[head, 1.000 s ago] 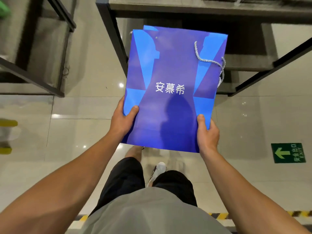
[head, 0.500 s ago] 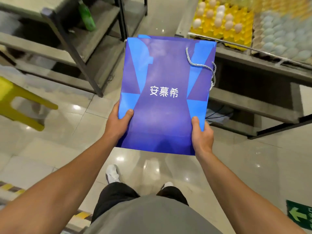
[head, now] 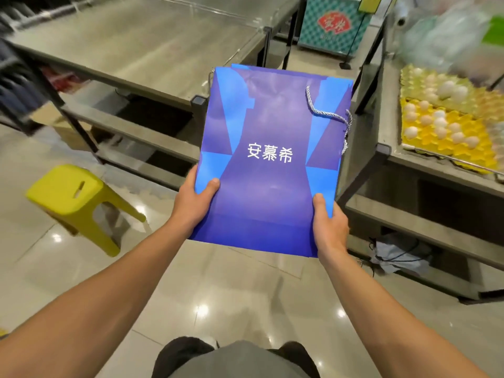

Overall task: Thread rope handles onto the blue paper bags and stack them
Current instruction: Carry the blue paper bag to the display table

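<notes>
1. At the bottom centre of the frame, the person's grey shirt and dark shorts show, and both bare forearms reach up from the lower corners toward the middle.
2. The left hand (head: 194,201) grips the lower left edge of the blue paper bag (head: 270,165), thumb lying on the front face and fingers hidden behind.
3. The right hand (head: 330,225) grips the lower right edge the same way, thumb on the front and fingers behind the bag.
4. The bag is flat and held in mid-air at the centre of the frame, above the glossy tiled floor (head: 223,290), its white printed characters facing the camera.
5. A twisted silver-white rope handle (head: 328,113) comes out near the bag's upper right corner, curves across the front and hangs over the right edge. At the upper left corner a bit of cord peeks past the edge; I cannot tell how it is threaded.
6. A yellow plastic stool (head: 73,196) stands on the floor at the left, well apart from the bag.
7. Behind the bag, a long grey counter (head: 131,50) with a lower shelf fills the upper left.
8. At the right, a second counter (head: 387,110) carries yellow egg trays (head: 447,124) filled with pale eggs, with a blurred clear plastic bag (head: 447,42) beyond them.
9. At the top centre, farthest away, stands a teal patterned cabinet (head: 331,23) bearing a red label.
</notes>
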A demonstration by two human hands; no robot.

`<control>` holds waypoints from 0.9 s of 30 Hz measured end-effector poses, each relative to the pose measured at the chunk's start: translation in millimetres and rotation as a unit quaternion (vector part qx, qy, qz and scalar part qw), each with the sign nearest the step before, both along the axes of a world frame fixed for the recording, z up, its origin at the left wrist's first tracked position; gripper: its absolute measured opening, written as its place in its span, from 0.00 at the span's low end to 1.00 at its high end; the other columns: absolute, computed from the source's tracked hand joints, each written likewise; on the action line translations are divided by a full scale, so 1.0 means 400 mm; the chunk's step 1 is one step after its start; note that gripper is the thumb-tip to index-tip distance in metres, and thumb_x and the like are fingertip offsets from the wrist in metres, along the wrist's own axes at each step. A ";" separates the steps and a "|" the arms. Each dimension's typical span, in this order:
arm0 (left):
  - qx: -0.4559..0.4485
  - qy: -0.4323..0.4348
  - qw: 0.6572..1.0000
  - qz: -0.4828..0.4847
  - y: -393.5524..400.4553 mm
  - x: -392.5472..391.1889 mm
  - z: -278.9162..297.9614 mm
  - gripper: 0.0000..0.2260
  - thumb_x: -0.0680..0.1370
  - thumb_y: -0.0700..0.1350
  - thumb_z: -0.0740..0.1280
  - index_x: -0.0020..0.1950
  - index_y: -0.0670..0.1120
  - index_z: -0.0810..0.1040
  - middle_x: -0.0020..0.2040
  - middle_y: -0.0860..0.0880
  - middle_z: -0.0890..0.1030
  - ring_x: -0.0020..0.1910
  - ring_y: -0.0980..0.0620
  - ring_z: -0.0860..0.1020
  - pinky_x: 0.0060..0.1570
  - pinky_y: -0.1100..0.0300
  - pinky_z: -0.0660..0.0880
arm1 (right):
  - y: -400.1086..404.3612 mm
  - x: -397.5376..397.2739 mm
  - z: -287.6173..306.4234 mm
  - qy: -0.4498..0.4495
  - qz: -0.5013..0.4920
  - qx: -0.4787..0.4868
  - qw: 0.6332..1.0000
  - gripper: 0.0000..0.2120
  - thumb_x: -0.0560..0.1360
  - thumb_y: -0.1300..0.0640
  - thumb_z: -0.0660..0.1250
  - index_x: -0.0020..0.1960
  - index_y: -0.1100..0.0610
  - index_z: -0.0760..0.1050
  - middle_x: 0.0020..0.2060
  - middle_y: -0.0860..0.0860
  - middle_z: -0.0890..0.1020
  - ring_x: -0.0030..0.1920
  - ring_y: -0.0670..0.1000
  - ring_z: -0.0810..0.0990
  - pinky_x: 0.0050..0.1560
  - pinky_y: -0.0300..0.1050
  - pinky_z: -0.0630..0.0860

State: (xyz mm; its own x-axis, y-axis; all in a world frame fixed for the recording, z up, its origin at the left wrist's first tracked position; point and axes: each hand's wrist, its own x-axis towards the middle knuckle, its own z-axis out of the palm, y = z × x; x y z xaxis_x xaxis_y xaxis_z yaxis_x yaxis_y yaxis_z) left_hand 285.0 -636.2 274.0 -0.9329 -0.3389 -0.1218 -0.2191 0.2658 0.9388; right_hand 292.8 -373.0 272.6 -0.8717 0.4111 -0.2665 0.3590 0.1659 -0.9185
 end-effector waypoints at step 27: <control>-0.013 0.063 0.996 0.062 -0.801 -1.011 0.165 0.21 0.78 0.55 0.67 0.71 0.60 0.70 0.60 0.57 0.80 0.56 0.53 0.79 0.58 0.51 0.76 | -0.791 -1.087 0.158 0.049 0.042 -0.001 0.998 0.17 0.74 0.38 0.63 0.44 0.51 0.79 0.41 0.47 0.83 0.45 0.53 0.81 0.48 0.49 0.79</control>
State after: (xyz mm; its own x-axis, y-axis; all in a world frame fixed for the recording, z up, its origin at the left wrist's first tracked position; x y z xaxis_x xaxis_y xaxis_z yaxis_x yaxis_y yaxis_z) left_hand -119.6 -956.4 340.1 -0.8907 -0.4545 0.0041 -0.1327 0.2686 0.9541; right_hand -142.0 -689.5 335.8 -0.9254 0.3344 -0.1785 0.2519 0.1908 -0.9488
